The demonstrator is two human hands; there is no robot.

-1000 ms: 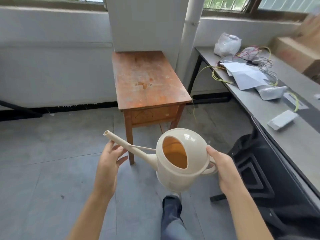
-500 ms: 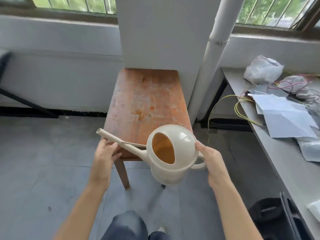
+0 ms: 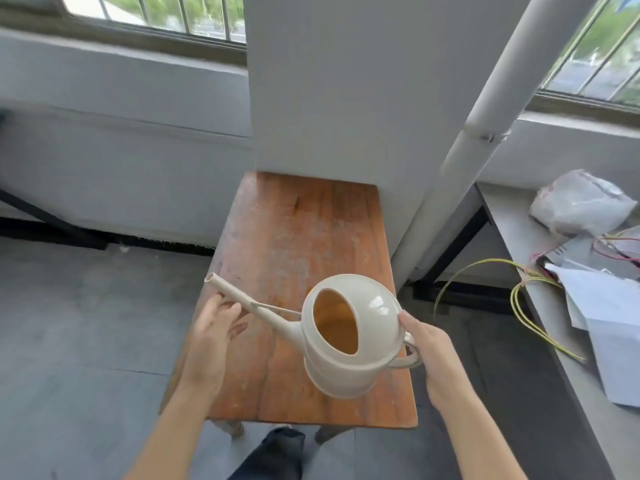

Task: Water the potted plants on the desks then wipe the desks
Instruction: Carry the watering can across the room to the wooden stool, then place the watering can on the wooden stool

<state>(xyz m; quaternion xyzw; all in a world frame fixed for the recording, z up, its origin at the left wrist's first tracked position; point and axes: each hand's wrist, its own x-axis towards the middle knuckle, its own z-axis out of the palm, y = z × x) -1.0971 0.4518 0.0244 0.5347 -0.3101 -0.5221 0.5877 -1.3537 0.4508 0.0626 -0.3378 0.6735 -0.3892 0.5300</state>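
We hold the cream watering can [image 3: 349,341] over the near half of the wooden bench [image 3: 298,237]. Our right grip [image 3: 433,355] is clamped on its handle near the bench's right edge. Our left grip [image 3: 214,337], fingers straight and apart, touches the spout [image 3: 242,303] from below over the bench's left edge.

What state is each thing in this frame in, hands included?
watering can: held up over the wooden table, spout pointing left
right hand: grips its handle
left hand: fingers straight, touching the spout
wooden table: top worn and stained
plastic bag: crumpled, lying on the grey desk
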